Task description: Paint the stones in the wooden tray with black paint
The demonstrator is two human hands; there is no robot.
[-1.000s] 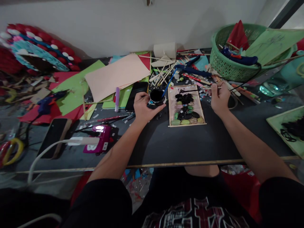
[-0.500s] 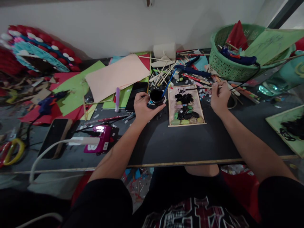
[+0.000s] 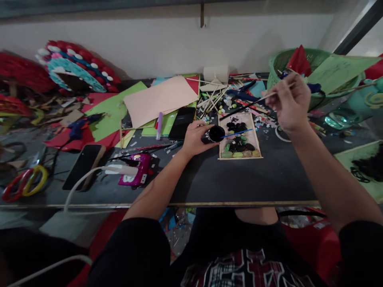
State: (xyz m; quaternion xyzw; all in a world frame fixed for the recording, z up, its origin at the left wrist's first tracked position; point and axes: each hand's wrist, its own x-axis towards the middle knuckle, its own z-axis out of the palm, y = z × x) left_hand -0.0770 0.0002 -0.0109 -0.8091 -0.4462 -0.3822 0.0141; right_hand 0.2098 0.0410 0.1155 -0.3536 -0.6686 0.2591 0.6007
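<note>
My left hand is closed round a small jar of black paint, tilted slightly to the right. A thin blue stick leans out of the jar over a framed panel. Black-painted pebbles and green and yellowish pebbles lie in rows on that panel, beside the jar. Raised above its right side, my right hand pinches a thin wooden stick, black along its lower half. The stick's tip is near the panel's upper left corner; whether it touches cannot be made out.
A green basket stands at the back right, near a clear bottle. Coloured paper, phones and a purple power adapter lie left. Scissors rest far left. Another panel lies at the right edge.
My right hand has lifted, tilting its stick more steeply. The jar has moved beside the panel's left edge and tipped right; its blue stick has swung down over the panel. The view has shifted.
</note>
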